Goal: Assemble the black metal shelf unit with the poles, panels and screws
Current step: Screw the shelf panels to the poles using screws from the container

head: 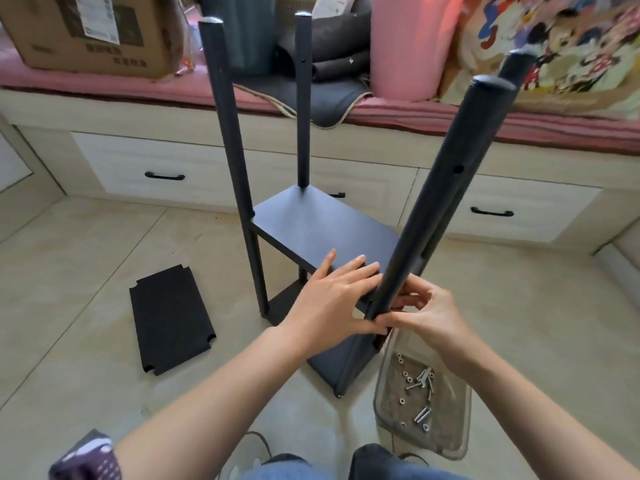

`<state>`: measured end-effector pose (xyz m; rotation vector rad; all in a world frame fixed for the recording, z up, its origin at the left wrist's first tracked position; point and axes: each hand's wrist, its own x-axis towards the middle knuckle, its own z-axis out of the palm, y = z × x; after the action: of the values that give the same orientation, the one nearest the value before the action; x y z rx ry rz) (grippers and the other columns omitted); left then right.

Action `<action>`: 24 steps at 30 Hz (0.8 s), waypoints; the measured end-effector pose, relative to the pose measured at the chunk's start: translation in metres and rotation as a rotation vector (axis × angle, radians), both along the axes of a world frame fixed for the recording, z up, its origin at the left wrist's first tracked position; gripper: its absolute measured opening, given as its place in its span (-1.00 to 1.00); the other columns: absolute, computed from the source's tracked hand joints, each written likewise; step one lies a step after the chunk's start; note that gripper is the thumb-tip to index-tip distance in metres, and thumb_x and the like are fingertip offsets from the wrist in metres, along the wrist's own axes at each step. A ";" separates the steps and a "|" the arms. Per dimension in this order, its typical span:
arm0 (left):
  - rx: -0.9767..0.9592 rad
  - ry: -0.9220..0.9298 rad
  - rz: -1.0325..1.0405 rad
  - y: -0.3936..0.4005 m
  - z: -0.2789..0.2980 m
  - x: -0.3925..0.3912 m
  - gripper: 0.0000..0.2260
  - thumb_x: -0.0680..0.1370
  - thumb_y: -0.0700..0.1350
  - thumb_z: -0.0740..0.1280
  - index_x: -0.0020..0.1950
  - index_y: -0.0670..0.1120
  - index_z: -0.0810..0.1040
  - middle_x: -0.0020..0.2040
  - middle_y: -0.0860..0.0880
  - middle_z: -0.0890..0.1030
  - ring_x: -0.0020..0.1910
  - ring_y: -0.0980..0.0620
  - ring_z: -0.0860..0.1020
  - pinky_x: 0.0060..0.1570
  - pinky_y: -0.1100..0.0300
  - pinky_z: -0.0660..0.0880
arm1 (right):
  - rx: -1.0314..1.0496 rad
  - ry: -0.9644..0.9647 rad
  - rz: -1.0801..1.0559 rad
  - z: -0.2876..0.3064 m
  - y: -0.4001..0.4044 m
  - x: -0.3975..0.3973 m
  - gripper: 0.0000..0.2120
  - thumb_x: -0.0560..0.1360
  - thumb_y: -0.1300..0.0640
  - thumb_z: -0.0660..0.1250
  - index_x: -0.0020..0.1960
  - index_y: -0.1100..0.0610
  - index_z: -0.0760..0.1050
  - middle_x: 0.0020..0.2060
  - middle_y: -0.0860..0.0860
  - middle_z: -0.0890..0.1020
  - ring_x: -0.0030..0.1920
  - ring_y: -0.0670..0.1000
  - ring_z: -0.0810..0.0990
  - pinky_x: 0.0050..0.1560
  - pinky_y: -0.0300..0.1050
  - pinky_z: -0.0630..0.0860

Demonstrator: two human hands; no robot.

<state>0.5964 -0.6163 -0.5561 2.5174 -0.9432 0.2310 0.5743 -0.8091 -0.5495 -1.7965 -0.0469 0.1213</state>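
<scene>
On the floor to the left lies a spare black panel (171, 320), flat on the tiles and well apart from the shelf unit (311, 233). The unit stands upright in the middle, four poles up, a lower panel near the floor and a middle panel (322, 226) seated between the poles. Behind it runs a bench bed with a cardboard box (86, 32) on its pink cover.

The left hand (329, 303) lies on the near edge of the middle panel, fingers straight and pressing down, thumb reaching toward the near right pole (436, 202). The right hand (426, 313) is just beside it at the far side of that pole, fingers curled in a pinch at the joint where panel meets pole. I cannot tell whether a screw is between the fingertips; it is hidden by the pole and the fingers.

Further right, on the floor, a clear tray (384, 386) holds loose screws (424, 379) and nuts.

This looks like the step of fixing the middle panel's near right corner to its pole. The next move likely calls for keeping the panel level so the holes line up, then turning the screw in straight. The spare panel is still to go on higher up.
</scene>
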 end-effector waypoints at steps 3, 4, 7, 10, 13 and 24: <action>-0.026 0.018 0.004 -0.003 0.003 -0.002 -0.50 0.52 0.22 0.41 0.44 0.15 0.48 0.56 0.10 0.33 0.60 0.01 0.15 0.59 -0.16 -0.10 | 0.007 0.017 0.015 0.000 -0.005 0.000 -0.20 0.15 0.17 0.62 0.37 0.04 0.50 -0.07 0.25 0.67 -0.10 0.10 0.64 0.10 0.23 0.57; -0.042 0.025 0.008 -0.004 0.004 -0.003 -0.54 0.52 0.20 0.41 0.41 0.17 0.50 0.56 0.13 0.33 0.61 0.02 0.14 0.59 -0.13 -0.10 | 0.022 0.027 0.044 0.000 -0.007 0.000 -0.19 0.18 0.15 0.61 0.40 0.01 0.47 -0.03 0.20 0.68 -0.06 0.08 0.65 0.13 0.21 0.58; -0.082 0.044 0.017 -0.005 0.002 -0.007 -0.53 0.53 0.17 0.41 0.43 0.22 0.46 0.56 0.20 0.27 0.61 0.09 0.10 0.58 0.00 -0.19 | 0.197 0.106 0.024 -0.005 -0.011 0.000 -0.10 0.22 -0.01 0.62 0.48 -0.13 0.29 0.17 0.13 0.63 0.14 0.08 0.65 0.23 0.15 0.54; -0.095 0.049 0.028 -0.005 0.000 -0.005 -0.51 0.51 0.25 0.37 0.43 0.23 0.45 0.54 0.26 0.24 0.60 0.15 0.09 0.55 0.09 -0.24 | 0.661 0.267 -0.158 -0.005 -0.013 0.004 -0.36 0.44 0.04 0.46 0.43 0.06 0.27 0.04 0.23 0.66 0.00 0.19 0.69 0.11 0.12 0.58; -0.083 0.049 0.045 -0.005 0.000 -0.006 -0.46 0.47 0.36 0.23 0.42 0.24 0.47 0.51 0.31 0.27 0.59 0.16 0.12 0.50 0.21 -0.30 | 0.773 0.440 -0.179 0.000 -0.008 0.014 -0.57 0.60 -0.05 0.27 0.33 0.24 0.46 0.02 0.24 0.68 -0.01 0.19 0.69 0.01 0.05 0.64; -0.193 0.098 0.072 0.001 -0.003 -0.003 -0.54 0.42 0.29 0.31 0.30 0.26 0.58 0.33 0.71 0.13 0.57 0.26 0.13 0.46 0.31 -0.35 | 0.749 0.396 0.036 -0.006 0.005 0.025 -0.75 0.65 0.18 0.19 0.26 0.26 0.48 -0.03 0.18 0.69 -0.03 0.15 0.70 -0.05 0.04 0.63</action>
<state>0.5934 -0.6153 -0.5587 2.3647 -0.7550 0.2081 0.5993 -0.8042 -0.5553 -1.0016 0.1432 0.4244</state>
